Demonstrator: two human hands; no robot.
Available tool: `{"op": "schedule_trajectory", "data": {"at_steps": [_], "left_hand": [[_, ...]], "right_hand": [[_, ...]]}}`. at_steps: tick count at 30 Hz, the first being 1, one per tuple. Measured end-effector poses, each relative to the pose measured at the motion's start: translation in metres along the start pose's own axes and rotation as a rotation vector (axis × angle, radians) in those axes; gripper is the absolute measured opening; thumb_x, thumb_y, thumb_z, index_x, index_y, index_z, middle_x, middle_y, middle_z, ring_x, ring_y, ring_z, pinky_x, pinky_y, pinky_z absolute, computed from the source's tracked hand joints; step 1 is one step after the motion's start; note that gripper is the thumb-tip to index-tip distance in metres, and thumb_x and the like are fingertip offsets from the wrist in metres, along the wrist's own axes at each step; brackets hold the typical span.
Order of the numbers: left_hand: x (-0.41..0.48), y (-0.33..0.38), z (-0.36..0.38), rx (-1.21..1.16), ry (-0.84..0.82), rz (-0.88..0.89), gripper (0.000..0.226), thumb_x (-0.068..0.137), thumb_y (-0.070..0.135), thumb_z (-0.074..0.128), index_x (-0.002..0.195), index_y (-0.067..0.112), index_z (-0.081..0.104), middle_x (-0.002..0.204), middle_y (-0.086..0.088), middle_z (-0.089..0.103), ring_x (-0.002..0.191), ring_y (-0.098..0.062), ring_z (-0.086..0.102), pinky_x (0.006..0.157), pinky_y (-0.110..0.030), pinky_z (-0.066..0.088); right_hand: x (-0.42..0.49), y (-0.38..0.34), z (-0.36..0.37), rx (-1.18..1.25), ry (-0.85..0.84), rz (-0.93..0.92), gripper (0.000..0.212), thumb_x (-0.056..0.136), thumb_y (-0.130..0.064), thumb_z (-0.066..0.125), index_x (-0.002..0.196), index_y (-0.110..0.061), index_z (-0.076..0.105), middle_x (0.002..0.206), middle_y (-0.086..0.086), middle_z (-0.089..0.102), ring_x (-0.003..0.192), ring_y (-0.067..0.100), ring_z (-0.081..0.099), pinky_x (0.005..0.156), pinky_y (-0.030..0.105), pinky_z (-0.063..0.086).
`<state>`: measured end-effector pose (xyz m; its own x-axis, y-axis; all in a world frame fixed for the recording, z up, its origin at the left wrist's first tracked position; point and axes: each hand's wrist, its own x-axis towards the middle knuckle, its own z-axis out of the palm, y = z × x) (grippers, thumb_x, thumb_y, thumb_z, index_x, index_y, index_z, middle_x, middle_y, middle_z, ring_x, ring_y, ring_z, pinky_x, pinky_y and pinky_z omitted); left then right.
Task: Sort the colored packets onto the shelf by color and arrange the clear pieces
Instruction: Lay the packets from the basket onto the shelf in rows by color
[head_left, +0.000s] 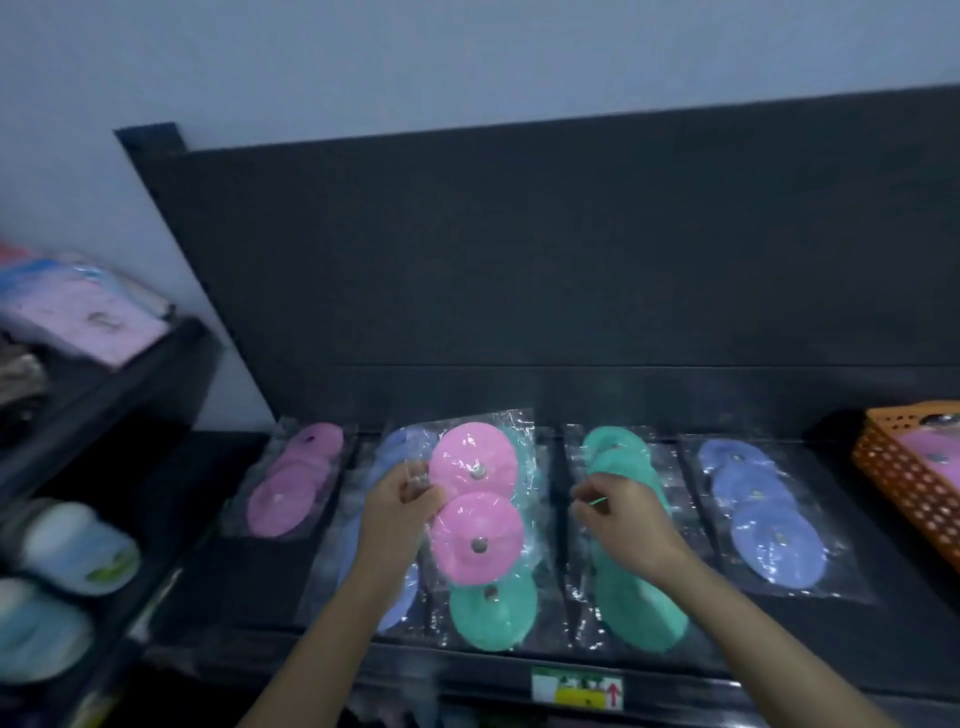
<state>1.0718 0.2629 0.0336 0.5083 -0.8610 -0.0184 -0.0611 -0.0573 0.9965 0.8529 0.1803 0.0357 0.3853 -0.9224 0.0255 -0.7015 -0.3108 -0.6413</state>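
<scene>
An orange basket (906, 480) of plastic, with round holes in its wall, stands at the right end of the dark shelf (197, 519). In it lies one pink item (930, 448) in clear wrap.

On the shelf lie flat packets of shiny, wrinkled clear plastic, each holding round, soft-looking discs that overlap in a row. From the left there are a mauve packet (293, 480), a blue packet (387, 457) partly hidden under the left hand (402, 501), a lower green packet (493, 613), a right green packet (631, 551), and a far blue packet (763, 514) with three discs.

The pink packet (478, 501) is held above the middle of the shelf, over the lower green packet. It holds two pink discs, each with a small grey stud in the centre. The left hand's fingers pinch its left edge. The right hand (621, 517) rests over the right green packet, and its curled fingers seem to pinch the clear wrap at the left edge of that packet.

At the left, a side rack (130, 395) carries blurred goods in pink, white and pale blue.
</scene>
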Motion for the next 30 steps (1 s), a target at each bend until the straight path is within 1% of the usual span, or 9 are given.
{"op": "schedule_trajectory", "data": {"at_steps": [5, 8, 10, 12, 16, 20, 23, 27, 30], "left_hand": [[0.013, -0.019, -0.089, -0.021, 0.101, -0.05, 0.006, 0.075, -0.003, 0.061, 0.077, 0.001, 0.059, 0.066, -0.007, 0.052, 0.064, -0.016, 0.044, 0.062, -0.031, 0.038], [0.02, -0.027, -0.136, -0.011, 0.107, -0.084, 0.021, 0.07, 0.008, 0.063, 0.088, -0.003, 0.059, 0.076, -0.011, 0.058, 0.071, -0.019, 0.051, 0.065, -0.038, 0.042], [0.028, -0.034, -0.165, -0.007, 0.147, -0.124, 0.008, 0.075, 0.002, 0.063, 0.082, 0.002, 0.059, 0.077, -0.009, 0.059, 0.074, -0.02, 0.053, 0.069, -0.042, 0.046], [0.036, -0.039, -0.19, -0.002, 0.179, -0.163, 0.01, 0.078, -0.003, 0.061, 0.075, 0.007, 0.057, 0.08, -0.007, 0.061, 0.076, -0.022, 0.056, 0.074, -0.046, 0.051], [0.052, -0.048, -0.23, 0.036, 0.173, -0.184, 0.014, 0.075, 0.0, 0.065, 0.084, -0.007, 0.057, 0.08, -0.006, 0.063, 0.069, -0.017, 0.058, 0.058, -0.029, 0.049], [0.064, -0.059, -0.257, 0.076, 0.077, -0.302, 0.014, 0.076, 0.004, 0.066, 0.09, 0.005, 0.063, 0.09, -0.014, 0.066, 0.077, -0.024, 0.063, 0.068, -0.038, 0.052], [0.074, -0.072, -0.27, 0.093, 0.018, -0.388, 0.019, 0.082, -0.005, 0.06, 0.099, 0.003, 0.06, 0.103, -0.019, 0.063, 0.083, -0.027, 0.064, 0.073, -0.04, 0.055], [0.086, -0.083, -0.276, 0.197, 0.009, -0.366, 0.02, 0.082, -0.004, 0.061, 0.096, 0.009, 0.056, 0.104, -0.016, 0.06, 0.088, -0.029, 0.064, 0.078, -0.044, 0.055], [0.091, -0.087, -0.276, 0.335, 0.052, -0.299, 0.027, 0.078, 0.004, 0.07, 0.1, 0.01, 0.056, 0.097, -0.01, 0.062, 0.085, -0.027, 0.064, 0.077, -0.044, 0.057]], "right_hand": [[0.011, -0.059, 0.06, -0.005, -0.037, -0.048, 0.019, 0.089, -0.017, 0.06, 0.105, -0.012, 0.068, 0.102, -0.001, 0.07, 0.086, 0.011, 0.063, 0.07, 0.014, 0.038], [0.013, -0.088, 0.092, 0.005, -0.075, -0.072, 0.015, 0.088, -0.013, 0.06, 0.099, -0.009, 0.069, 0.099, 0.002, 0.071, 0.085, 0.015, 0.064, 0.072, 0.019, 0.042], [0.014, -0.104, 0.11, 0.007, -0.091, -0.081, 0.013, 0.087, -0.012, 0.06, 0.097, -0.009, 0.069, 0.096, 0.003, 0.071, 0.083, 0.015, 0.064, 0.071, 0.019, 0.042], [0.015, -0.116, 0.125, -0.001, -0.104, -0.087, 0.017, 0.088, -0.013, 0.06, 0.102, -0.011, 0.069, 0.098, 0.002, 0.07, 0.084, 0.012, 0.062, 0.068, 0.014, 0.04], [0.02, -0.137, 0.145, -0.077, -0.14, -0.146, 0.024, 0.09, -0.016, 0.056, 0.112, -0.013, 0.066, 0.107, 0.002, 0.068, 0.085, 0.01, 0.057, 0.064, 0.005, 0.036], [0.029, -0.157, 0.161, -0.141, -0.169, -0.212, 0.026, 0.091, -0.016, 0.054, 0.115, -0.013, 0.065, 0.114, 0.005, 0.066, 0.1, 0.018, 0.061, 0.082, 0.021, 0.043], [0.037, -0.17, 0.174, -0.215, -0.22, -0.27, 0.026, 0.092, -0.017, 0.052, 0.114, -0.011, 0.064, 0.115, 0.008, 0.062, 0.105, 0.022, 0.058, 0.085, 0.024, 0.04], [0.042, -0.185, 0.196, -0.292, -0.272, -0.356, 0.024, 0.09, -0.016, 0.049, 0.108, -0.006, 0.062, 0.114, 0.011, 0.058, 0.108, 0.027, 0.054, 0.088, 0.032, 0.043], [0.045, -0.195, 0.213, -0.329, -0.317, -0.436, 0.035, 0.089, -0.027, 0.054, 0.12, -0.009, 0.058, 0.127, 0.008, 0.051, 0.119, 0.025, 0.048, 0.097, 0.031, 0.041]]}}
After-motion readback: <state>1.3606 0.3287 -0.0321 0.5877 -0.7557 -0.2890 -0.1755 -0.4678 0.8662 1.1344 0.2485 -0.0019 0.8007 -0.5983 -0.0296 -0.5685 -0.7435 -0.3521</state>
